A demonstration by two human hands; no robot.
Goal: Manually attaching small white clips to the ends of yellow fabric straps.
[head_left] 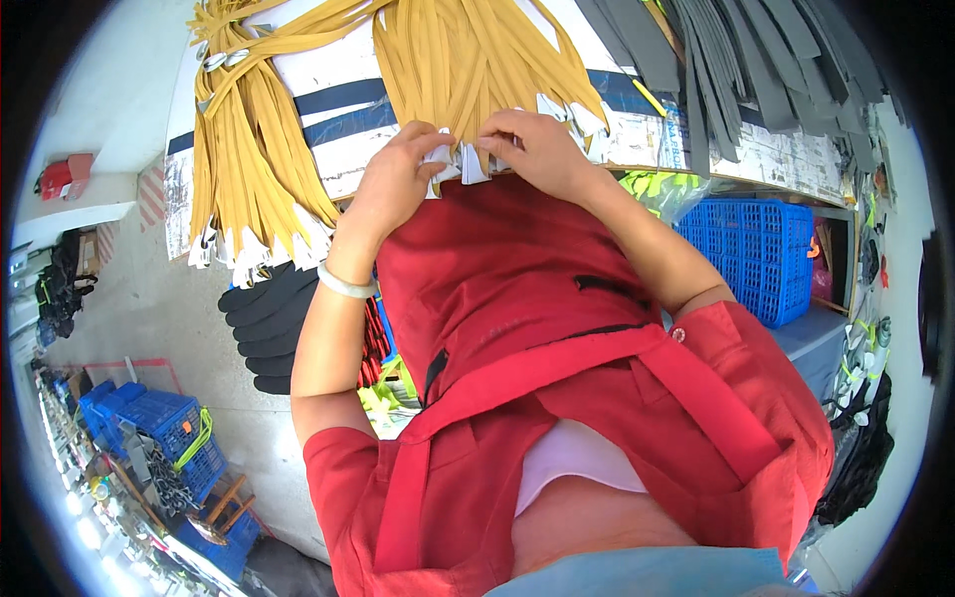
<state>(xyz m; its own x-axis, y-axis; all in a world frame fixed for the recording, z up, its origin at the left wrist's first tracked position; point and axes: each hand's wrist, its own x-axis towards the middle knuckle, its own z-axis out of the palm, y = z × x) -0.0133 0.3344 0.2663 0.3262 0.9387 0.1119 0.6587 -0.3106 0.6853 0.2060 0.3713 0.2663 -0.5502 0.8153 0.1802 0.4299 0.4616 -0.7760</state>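
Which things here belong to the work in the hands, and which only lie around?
In the work:
- left hand and right hand, fingers on the white ends of the yellow zippers
- table

Lying around:
- grey strips
- blue crate
- black pieces
- second yellow zipper bundle

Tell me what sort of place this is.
Probably a garment or zipper workshop. Bundles of yellow zippers and grey zippers lie on a worktable, blue crates stand beside it, and both hands sort the zipper ends.
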